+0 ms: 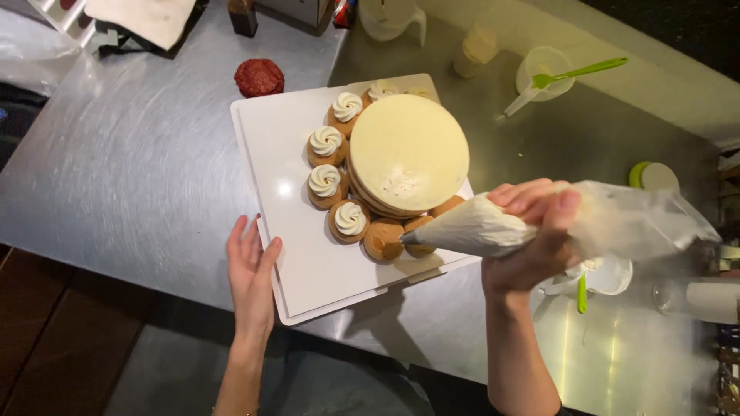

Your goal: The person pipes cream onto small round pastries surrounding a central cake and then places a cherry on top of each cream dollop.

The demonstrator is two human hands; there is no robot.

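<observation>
Your board point(289, 266) lies on the table point(139, 177), the cake point(407, 152) on its far right part. Puffs point(327, 146) ring the cake's left and near sides; a bowl point(543, 71) sits behind, to your right.

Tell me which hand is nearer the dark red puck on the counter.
Left. The left hand rests at the white board's near-left edge, well below the dark red puck. The right hand, gripping the piping bag, is farther off.

piping bag point(493, 227): clear, cream-filled, tip down-left over puffs | white board point(285, 154): flat on steel table
</observation>
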